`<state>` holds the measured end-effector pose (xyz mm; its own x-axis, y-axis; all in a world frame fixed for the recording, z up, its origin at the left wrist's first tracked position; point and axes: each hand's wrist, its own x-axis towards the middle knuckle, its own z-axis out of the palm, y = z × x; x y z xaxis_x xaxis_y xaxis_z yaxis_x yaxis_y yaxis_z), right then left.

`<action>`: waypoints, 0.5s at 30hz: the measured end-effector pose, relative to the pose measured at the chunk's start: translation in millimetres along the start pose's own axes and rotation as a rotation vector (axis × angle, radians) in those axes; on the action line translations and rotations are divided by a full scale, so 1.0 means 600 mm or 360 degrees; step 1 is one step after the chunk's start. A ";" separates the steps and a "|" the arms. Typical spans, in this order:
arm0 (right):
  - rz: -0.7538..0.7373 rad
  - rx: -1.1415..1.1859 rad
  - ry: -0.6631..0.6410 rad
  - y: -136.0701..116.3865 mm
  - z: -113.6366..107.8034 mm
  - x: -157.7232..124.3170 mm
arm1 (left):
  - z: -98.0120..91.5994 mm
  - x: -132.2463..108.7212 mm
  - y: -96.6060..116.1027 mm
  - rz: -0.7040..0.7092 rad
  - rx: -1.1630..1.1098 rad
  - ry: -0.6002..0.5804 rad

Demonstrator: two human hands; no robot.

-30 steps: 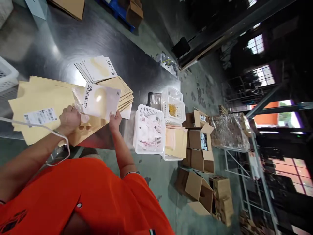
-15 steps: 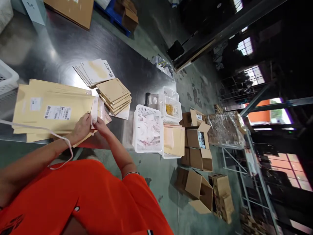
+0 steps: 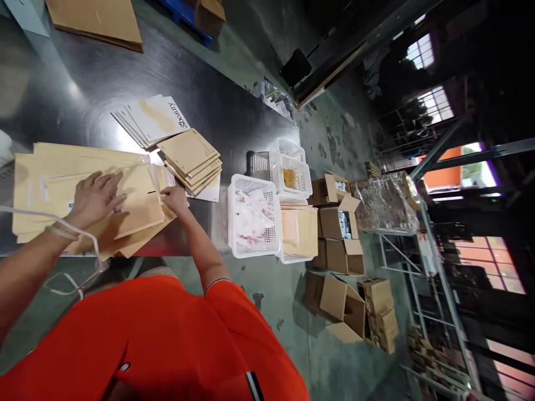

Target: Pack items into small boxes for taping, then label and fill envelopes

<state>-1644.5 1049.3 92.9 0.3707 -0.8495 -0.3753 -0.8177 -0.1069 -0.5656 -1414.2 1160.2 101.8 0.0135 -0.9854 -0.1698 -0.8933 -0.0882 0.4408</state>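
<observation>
My left hand [image 3: 97,199] lies with spread fingers on the tan padded envelopes [image 3: 90,154], which overlap near the table's front edge. Its palm covers part of a label. My right hand [image 3: 175,199] has its fingers closed at the right end of the top envelope [image 3: 140,195], beside a clear plastic strip. Just beyond that hand, a fanned stack of tan cards or boxes [image 3: 190,153] rests against white printed ones [image 3: 156,120].
White baskets [image 3: 254,217] at the table's right end hold plastic-wrapped items. Beside them lie more envelopes [image 3: 307,231]. Flat cardboard [image 3: 98,22] lies at the far left. Open cartons [image 3: 343,306] stand on the right. A white cord [image 3: 90,228] crosses my left wrist.
My left hand has moved left, away from my right hand, and opened flat on the envelopes. The raised white flap both hands were pinching no longer stands up. The view has shifted slightly.
</observation>
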 end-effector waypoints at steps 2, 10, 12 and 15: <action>0.0178 0.0160 0.0180 0.001 -0.014 0.042 | 0.004 0.003 -0.023 -0.0039 0.0202 -0.0104; 0.0161 0.0318 0.0179 -0.046 0.033 0.205 | 0.044 -0.006 -0.014 -0.0108 0.0409 -0.0205; 0.0142 0.0535 0.0283 -0.049 0.050 0.202 | 0.042 -0.003 -0.015 -0.0142 0.0410 -0.0223; 0.0164 0.0890 0.0485 -0.051 0.067 0.176 | 0.041 0.001 -0.021 -0.0138 0.0389 -0.0250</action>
<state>-1562.4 983.9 41.2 0.0934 -0.9585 -0.2695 -0.4592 0.1987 -0.8658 -1413.9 1164.4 74.5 0.0420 -0.9394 -0.3404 -0.9737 -0.1149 0.1969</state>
